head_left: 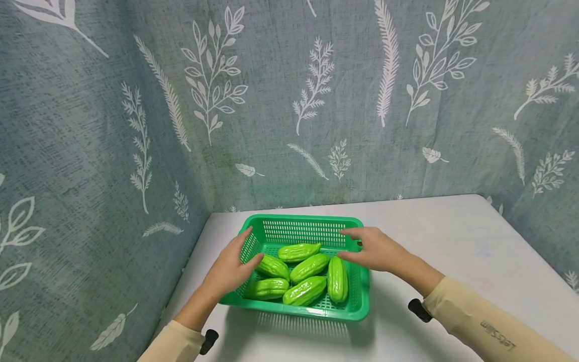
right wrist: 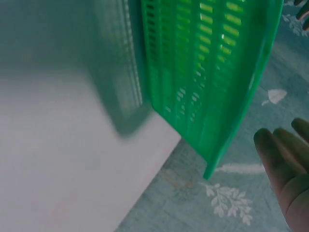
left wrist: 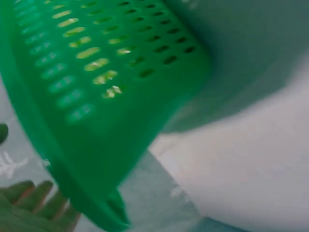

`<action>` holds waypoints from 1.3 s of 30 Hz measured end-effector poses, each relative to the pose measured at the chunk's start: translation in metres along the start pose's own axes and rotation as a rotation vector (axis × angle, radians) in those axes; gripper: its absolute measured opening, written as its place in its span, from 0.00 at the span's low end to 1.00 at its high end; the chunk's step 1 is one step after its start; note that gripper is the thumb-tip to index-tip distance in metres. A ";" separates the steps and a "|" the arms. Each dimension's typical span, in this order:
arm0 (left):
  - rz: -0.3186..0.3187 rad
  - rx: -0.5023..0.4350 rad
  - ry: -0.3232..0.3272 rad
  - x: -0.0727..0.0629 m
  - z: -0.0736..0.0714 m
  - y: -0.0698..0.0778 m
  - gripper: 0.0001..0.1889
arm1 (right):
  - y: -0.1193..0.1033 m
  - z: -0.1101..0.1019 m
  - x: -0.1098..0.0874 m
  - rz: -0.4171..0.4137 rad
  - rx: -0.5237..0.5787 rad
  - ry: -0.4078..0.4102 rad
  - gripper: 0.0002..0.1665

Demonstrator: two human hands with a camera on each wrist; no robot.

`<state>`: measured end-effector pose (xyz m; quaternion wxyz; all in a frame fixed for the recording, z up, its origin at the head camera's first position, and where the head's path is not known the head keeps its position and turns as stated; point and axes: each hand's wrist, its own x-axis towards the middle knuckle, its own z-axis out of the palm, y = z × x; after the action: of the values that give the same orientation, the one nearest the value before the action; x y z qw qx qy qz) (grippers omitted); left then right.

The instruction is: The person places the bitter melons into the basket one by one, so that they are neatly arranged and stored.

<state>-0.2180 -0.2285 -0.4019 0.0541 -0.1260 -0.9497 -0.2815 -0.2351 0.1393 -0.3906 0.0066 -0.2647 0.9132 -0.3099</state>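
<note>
A green plastic basket [head_left: 312, 312] with slotted walls holds several glossy, ridged bitter gourds [head_left: 307, 290]. Over its left rim hovers my left hand [head_left: 231, 267], fingers extended and thumb spread apart, holding nothing. My right hand [head_left: 377, 248] is above the right rim, its fingers stretched toward the basket and nothing in its grasp. In the left wrist view, the fingers of the left hand [left wrist: 36, 208] appear close to the basket's rim; whether they touch it I cannot tell. The right wrist view shows a gap between the right hand [right wrist: 289, 169] and the basket wall [right wrist: 212, 96].
The basket stands on a white table [head_left: 452, 241], toward its left side. Behind and to the left hangs a grey-green cloth [head_left: 280, 151] with white leaf prints. Both forearms wear beige sleeves [head_left: 488, 322] with small black devices [head_left: 419, 310] near the wrists.
</note>
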 end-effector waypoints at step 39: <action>-0.385 -0.198 0.054 -0.014 0.013 -0.054 0.38 | -0.024 0.059 0.047 0.531 0.079 -0.124 0.46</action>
<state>-0.2196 -0.2680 -0.4439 0.0119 0.0606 -0.9221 -0.3820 -0.2534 0.0667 -0.4173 0.1536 -0.0342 0.9355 -0.3162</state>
